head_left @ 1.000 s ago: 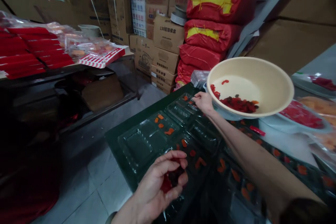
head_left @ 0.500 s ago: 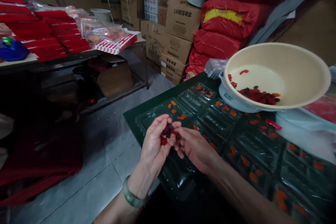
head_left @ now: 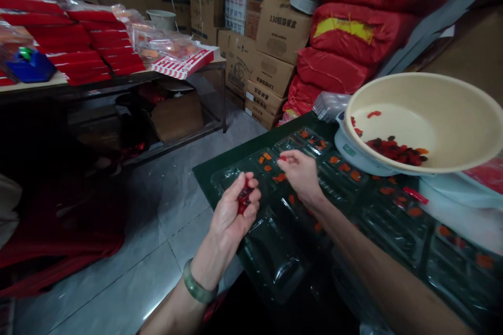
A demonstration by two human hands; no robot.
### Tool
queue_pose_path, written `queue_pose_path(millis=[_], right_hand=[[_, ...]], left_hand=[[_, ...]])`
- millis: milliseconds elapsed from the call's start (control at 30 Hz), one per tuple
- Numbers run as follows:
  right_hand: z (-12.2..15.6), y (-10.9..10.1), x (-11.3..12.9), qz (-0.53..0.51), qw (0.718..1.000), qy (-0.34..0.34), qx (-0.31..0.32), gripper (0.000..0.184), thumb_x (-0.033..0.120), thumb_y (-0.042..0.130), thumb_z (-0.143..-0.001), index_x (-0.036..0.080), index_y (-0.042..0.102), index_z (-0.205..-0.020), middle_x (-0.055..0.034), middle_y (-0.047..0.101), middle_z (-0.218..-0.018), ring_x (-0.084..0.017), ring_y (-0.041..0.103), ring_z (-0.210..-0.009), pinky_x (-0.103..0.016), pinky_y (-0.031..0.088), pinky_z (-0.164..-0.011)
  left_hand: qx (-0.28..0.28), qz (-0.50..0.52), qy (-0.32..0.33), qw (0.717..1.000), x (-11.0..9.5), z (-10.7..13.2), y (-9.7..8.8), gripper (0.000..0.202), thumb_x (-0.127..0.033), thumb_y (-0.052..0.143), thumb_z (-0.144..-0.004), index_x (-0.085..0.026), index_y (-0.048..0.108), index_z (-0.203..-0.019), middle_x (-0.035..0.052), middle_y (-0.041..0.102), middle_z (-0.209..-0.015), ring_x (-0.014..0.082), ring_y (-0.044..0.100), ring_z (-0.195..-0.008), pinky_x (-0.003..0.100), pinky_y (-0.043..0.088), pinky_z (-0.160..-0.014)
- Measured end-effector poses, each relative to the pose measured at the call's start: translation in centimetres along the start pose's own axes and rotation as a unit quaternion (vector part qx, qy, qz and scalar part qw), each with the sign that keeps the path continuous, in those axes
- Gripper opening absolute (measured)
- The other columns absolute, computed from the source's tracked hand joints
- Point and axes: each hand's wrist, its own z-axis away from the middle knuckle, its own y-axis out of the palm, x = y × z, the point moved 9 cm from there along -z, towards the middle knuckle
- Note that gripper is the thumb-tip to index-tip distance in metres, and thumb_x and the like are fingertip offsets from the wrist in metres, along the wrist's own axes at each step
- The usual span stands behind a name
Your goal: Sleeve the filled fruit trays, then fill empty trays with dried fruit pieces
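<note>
My left hand (head_left: 234,212) is cupped around a small heap of red and dark candied fruit pieces (head_left: 243,198), held over the near corner of the dark table. My right hand (head_left: 301,173) reaches forward over the clear plastic compartment trays (head_left: 275,165), pinching one red piece between thumb and fingertips. Many tray compartments hold orange pieces (head_left: 280,177). A cream bowl (head_left: 440,115) with more red and dark pieces sits on a white scale (head_left: 356,149) to the right.
Red sacks (head_left: 353,26) and cardboard boxes (head_left: 279,31) are stacked behind the table. A side table (head_left: 129,81) at left carries red packets and bagged goods. Grey tiled floor (head_left: 157,220) lies between the tables. Red cloth lies at the lower left.
One second ago my right hand was far out at the back trays; it came back to my left hand's heap, and has now moved forward again with a piece pinched.
</note>
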Motion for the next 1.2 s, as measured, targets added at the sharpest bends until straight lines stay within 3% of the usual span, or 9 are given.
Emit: queue_pose_path(millis=[133,233,300,433,567,733,933,1033,1200], right_hand=[[-1.4,1.2,-0.1,0.092,0.995,-0.017,0.033,0.019,0.023,0.059,-0.071,0.016,0.063,-0.088,0.0029,0.051,-0.058,-0.011,0.047,-0.054,-0.025,0.04,-0.055],[3.2,1.7,1.7,0.017,0.992,-0.017,0.124,0.031,0.033,0.049,-0.083,0.015,0.06,-0.105,0.0013,0.055,-0.065,-0.011,0.048,-0.053,-0.024,0.04,-0.052],[7.6,1.6,3.4,-0.017,0.979,-0.042,0.198,0.026,0.033,0.049,-0.084,0.016,0.063,-0.098,-0.0005,0.057,-0.071,-0.012,0.053,-0.063,-0.025,0.043,-0.059],[13.7,-1.2,4.2,-0.008,0.973,-0.067,0.22,0.02,0.027,0.056,-0.083,0.017,0.063,-0.067,-0.0018,0.055,-0.075,-0.012,0.054,-0.073,-0.025,0.044,-0.068],[15.5,-4.8,3.1,-0.031,0.981,-0.064,0.181,0.014,0.024,0.055,-0.084,0.02,0.066,-0.074,-0.001,0.059,-0.074,-0.012,0.056,-0.071,-0.025,0.044,-0.067],[11.5,-9.0,-0.7,0.028,0.999,-0.028,0.008,0.01,0.027,0.06,-0.077,0.019,0.065,-0.079,-0.0001,0.061,-0.068,-0.013,0.054,-0.059,-0.025,0.043,-0.056],[7.8,-6.8,-3.5,0.157,0.986,-0.061,0.021,0.015,0.029,0.062,-0.074,0.018,0.066,-0.083,0.001,0.054,-0.064,-0.013,0.049,-0.059,-0.025,0.04,-0.057],[10.8,-6.8,-2.2,0.048,0.999,-0.015,0.018,0.032,0.039,0.05,-0.083,0.016,0.061,-0.103,-0.0008,0.056,-0.07,-0.012,0.051,-0.058,-0.024,0.04,-0.054],[19.5,-3.9,-1.1,-0.185,0.945,0.165,0.214,0.045,0.05,0.032,-0.089,0.014,0.06,-0.086,0.0015,0.048,-0.053,-0.011,0.044,-0.046,-0.022,0.033,-0.041]], left_hand=[[0.005,-0.086,-0.001,0.996,0.2,1.0,0.0,0.019,-0.032,0.057,-0.084,-0.014,0.055,-0.09,-0.0045,0.044,-0.062,0.0028,0.037,-0.039,0.011,0.025,-0.027],[0.03,-0.17,-0.048,0.984,1.9,2.0,0.3,0.025,-0.038,0.059,-0.082,-0.014,0.055,-0.081,-0.0053,0.042,-0.052,0.0038,0.036,-0.035,0.011,0.022,-0.027],[0.058,-0.214,-0.113,0.969,4.1,2.8,0.3,0.031,-0.041,0.06,-0.08,-0.013,0.052,-0.069,-0.0046,0.041,-0.048,0.0038,0.036,-0.034,0.012,0.02,-0.028],[0.067,-0.239,-0.221,0.943,8.7,4.7,-0.2,0.038,-0.045,0.063,-0.077,-0.015,0.046,-0.061,-0.0053,0.039,-0.045,0.0023,0.034,-0.032,0.012,0.019,-0.03],[0.067,-0.245,-0.292,0.922,11.9,6.5,0.0,0.038,-0.05,0.061,-0.077,-0.016,0.047,-0.067,-0.0049,0.041,-0.046,0.003,0.034,-0.032,0.013,0.018,-0.03],[0.045,-0.21,-0.21,0.954,10.6,6.2,1.4,0.027,-0.042,0.059,-0.081,-0.015,0.053,-0.08,-0.0065,0.038,-0.049,0.0034,0.034,-0.035,0.011,0.019,-0.03],[0.056,-0.095,-0.116,0.987,6.9,5.3,2.7,0.026,-0.031,0.042,-0.093,-0.011,0.053,-0.08,-0.0064,0.032,-0.054,0.0025,0.031,-0.037,0.01,0.021,-0.026],[0.076,-0.06,-0.11,0.989,7.0,5.7,3.3,0.028,-0.029,0.038,-0.094,-0.011,0.053,-0.081,-0.006,0.032,-0.055,0.0028,0.033,-0.038,0.01,0.025,-0.027],[0.093,-0.081,-0.185,0.975,11.1,7.3,3.5,0.028,-0.035,0.043,-0.092,-0.013,0.054,-0.08,-0.0062,0.032,-0.053,0.0029,0.029,-0.035,0.009,0.025,-0.026]])
